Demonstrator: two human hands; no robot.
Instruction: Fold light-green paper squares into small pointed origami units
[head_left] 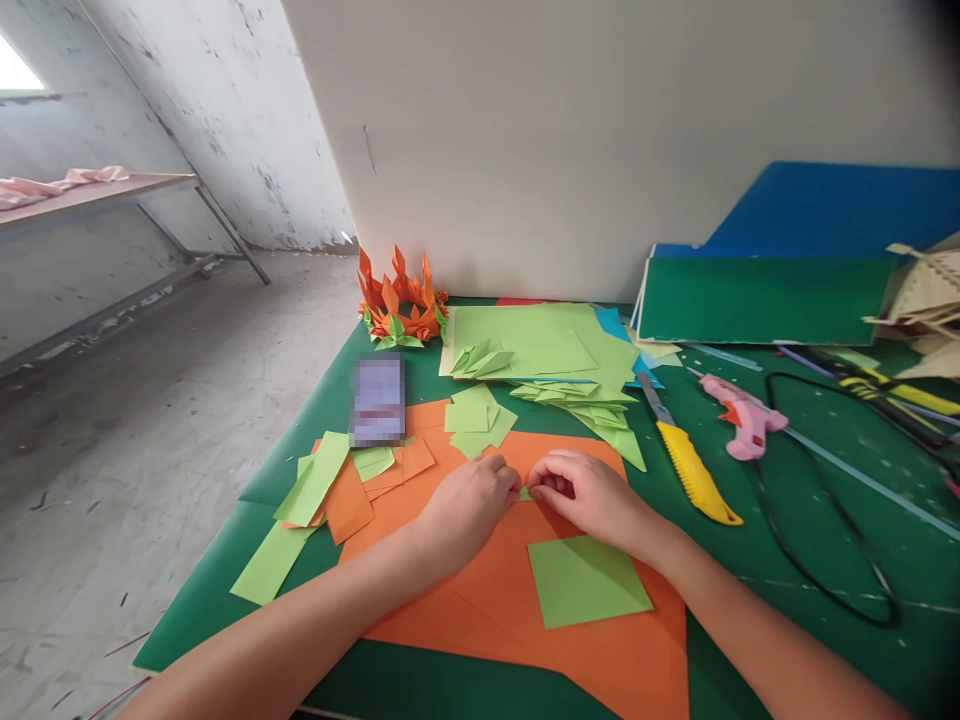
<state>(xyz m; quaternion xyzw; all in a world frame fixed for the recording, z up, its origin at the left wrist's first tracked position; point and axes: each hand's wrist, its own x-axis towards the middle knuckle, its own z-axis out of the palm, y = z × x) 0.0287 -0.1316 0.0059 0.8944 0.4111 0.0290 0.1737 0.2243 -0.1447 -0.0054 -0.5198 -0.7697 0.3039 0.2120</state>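
My left hand (474, 500) and my right hand (581, 490) meet near the middle of the table, both with fingers pinched. Between their fingertips is a small folded piece of green paper (526, 494), mostly hidden by the fingers. Both hands hover over or rest on a large orange paper sheet (450, 610); which of the two I cannot tell. A green paper square (589, 582) lies flat on that sheet, just below my right hand. Beyond the hands, several loose green paper pieces (480, 420) overlap the sheet's far edge.
An orange-and-green folded paper crown (401, 300) stands at the back left. Green paper strips (315, 480) and a blurred purple object (377, 400) lie left. A yellow utility knife (694, 470) and a pink glue gun (742, 415) with a black cord lie right.
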